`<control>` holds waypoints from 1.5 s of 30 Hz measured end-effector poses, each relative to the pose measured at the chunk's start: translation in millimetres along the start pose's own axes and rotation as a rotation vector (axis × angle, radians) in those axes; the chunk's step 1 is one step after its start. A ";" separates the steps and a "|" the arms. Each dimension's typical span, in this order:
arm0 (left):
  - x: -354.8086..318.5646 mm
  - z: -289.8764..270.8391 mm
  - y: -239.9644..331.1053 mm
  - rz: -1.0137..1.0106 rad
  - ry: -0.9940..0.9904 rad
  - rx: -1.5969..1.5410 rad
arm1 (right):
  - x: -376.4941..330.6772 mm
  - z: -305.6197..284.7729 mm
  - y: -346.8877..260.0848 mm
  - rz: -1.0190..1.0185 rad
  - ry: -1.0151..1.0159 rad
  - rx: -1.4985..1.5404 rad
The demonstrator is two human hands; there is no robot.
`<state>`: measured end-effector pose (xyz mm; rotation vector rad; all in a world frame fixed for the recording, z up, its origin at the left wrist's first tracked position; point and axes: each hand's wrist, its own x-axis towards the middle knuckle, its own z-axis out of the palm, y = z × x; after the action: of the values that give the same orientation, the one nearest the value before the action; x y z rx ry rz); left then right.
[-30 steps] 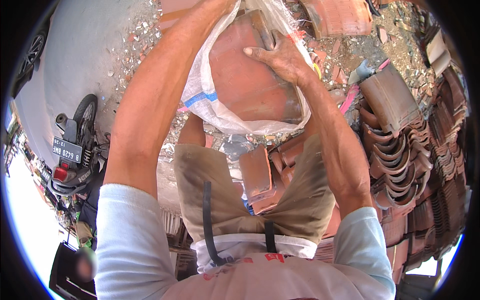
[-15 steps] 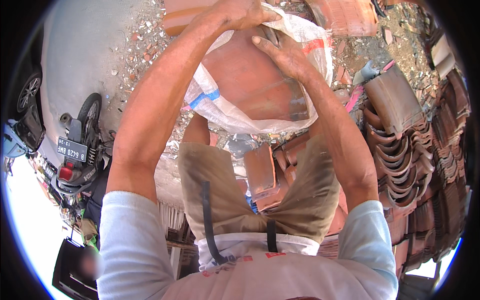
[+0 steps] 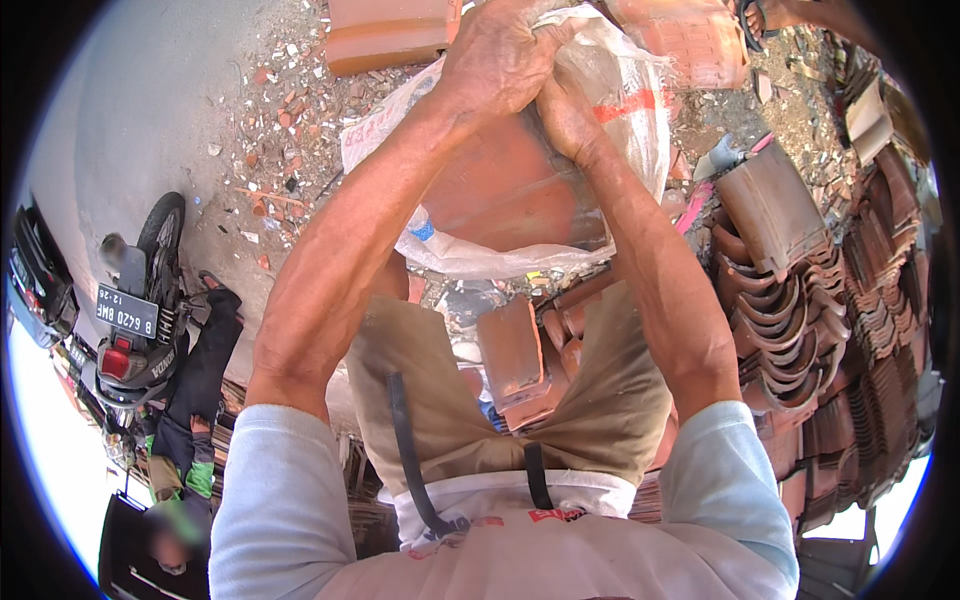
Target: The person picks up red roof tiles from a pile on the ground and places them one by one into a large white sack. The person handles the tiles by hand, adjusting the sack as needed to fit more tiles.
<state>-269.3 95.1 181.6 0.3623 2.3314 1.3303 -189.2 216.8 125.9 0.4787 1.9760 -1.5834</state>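
Note:
A white woven plastic sack (image 3: 648,130) with red and blue stripes lies in front of me. Reddish-brown clay roof tiles (image 3: 510,190) show inside its mouth. My left hand (image 3: 500,62) is closed on the sack's far rim, its thumb on the bunched plastic. Right up against it, my right hand (image 3: 568,118) is closed on the gathered edge; its fingertips are mostly hidden.
More roof tiles (image 3: 390,32) lie beyond the sack, and a stack of curved tiles (image 3: 790,300) stands at right. Broken tile bits litter the ground. A motorbike (image 3: 135,310) and a person in dark clothes (image 3: 190,380) are at left. Another person's foot (image 3: 757,18) shows far right.
My right hand has closed and come up against my left hand, which has shifted right. The sack's rim is drawn together between them. At left, the person has come further into view.

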 end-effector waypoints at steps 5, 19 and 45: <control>-15.4 9.3 -19.1 0.010 -0.077 0.070 | 8.4 -24.2 17.4 -0.010 -0.052 -0.248; -134.5 9.3 -24.8 -0.340 0.228 0.396 | -63.1 -88.0 -9.1 -0.009 0.497 -0.082; -292.5 3.8 -34.0 -1.085 0.348 -0.301 | 23.7 -122.8 100.9 0.151 0.320 0.128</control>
<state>-12.4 -43.8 219.5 -1.1404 1.9405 1.1382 -172.5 358.3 51.7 0.9621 2.0154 -1.6223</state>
